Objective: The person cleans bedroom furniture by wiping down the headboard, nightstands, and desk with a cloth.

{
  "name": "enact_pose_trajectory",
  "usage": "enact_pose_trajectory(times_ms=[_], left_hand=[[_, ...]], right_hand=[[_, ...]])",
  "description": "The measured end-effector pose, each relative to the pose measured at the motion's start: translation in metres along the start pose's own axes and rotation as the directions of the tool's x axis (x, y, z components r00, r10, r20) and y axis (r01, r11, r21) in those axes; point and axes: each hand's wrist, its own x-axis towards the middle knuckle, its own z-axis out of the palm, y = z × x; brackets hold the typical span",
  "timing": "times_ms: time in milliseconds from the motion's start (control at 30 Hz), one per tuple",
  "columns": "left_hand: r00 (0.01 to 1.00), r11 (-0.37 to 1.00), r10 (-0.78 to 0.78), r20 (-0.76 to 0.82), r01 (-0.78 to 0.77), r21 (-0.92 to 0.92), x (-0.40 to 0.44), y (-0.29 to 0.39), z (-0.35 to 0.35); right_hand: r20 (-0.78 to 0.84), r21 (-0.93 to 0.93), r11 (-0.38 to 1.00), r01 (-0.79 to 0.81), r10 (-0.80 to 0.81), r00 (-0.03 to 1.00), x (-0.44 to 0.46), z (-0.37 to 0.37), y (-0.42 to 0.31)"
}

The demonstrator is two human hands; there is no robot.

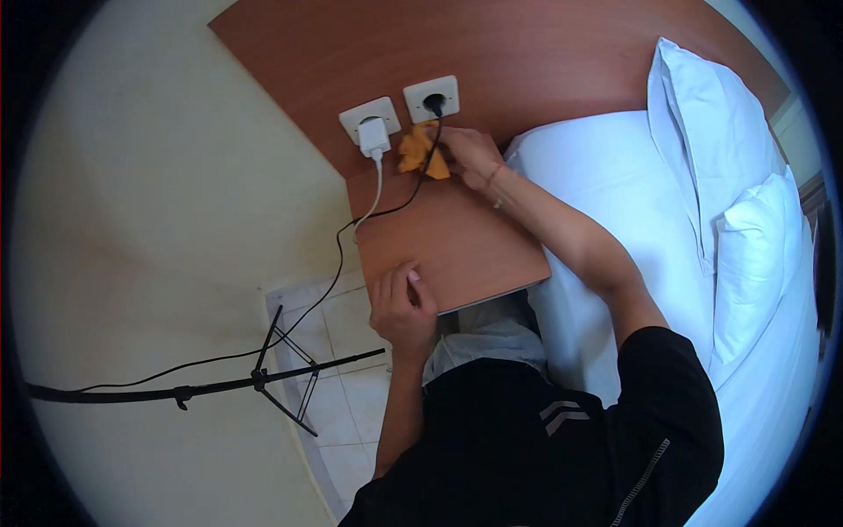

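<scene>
My right hand (472, 156) has an orange cloth (423, 154) in its fingers, at the back of the wooden bedside table (457, 237). The cloth lies bunched against the headboard just below the sockets, and a black power cord passes in front of it. At the front left edge of the tabletop rests my left hand (404, 307), its fingers curled in loosely with nothing seen in them.
A white charger (374, 136) and a black plug (435, 104) sit in two wall sockets on the wooden headboard (527, 53). Their cables hang over the table's left side. A black tripod stand (259, 378) is at left. A bed with white pillows (694, 132) adjoins at right.
</scene>
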Motion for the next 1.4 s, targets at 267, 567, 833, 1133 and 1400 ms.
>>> enact_pose_trajectory(times_ms=[267,567,833,1133,1400], left_hand=[[0.999,0.999,0.037,-0.028,-0.037,0.0,0.001,-0.002,0.005],[0.999,0.999,-0.046,0.001,0.046,-0.02,0.001,0.004,0.001],[0.999,1.0,0.022,-0.033,-0.023,-0.021,0.0,-0.003,0.004],[1.0,0.999,-0.007,-0.018,0.006,-0.033,0.001,0.003,0.004],[1.0,1.0,-0.011,-0.026,0.01,-0.01,0.003,0.006,0.001]], right_hand=[[-0.077,-0.134,0.991,-0.027,0.017,0.997,0.007,-0.017,-0.004],[-0.311,-0.603,0.466,0.648,-0.885,0.347,0.024,-0.106,-0.069],[0.225,-0.762,0.356,0.541,-0.637,0.737,-0.011,-0.045,-0.009],[0.641,-0.768,-0.386,0.512,-0.481,0.598,-0.004,-0.068,-0.004],[0.172,-0.929,-0.361,0.08,-0.228,0.958,-0.009,-0.108,-0.077]])
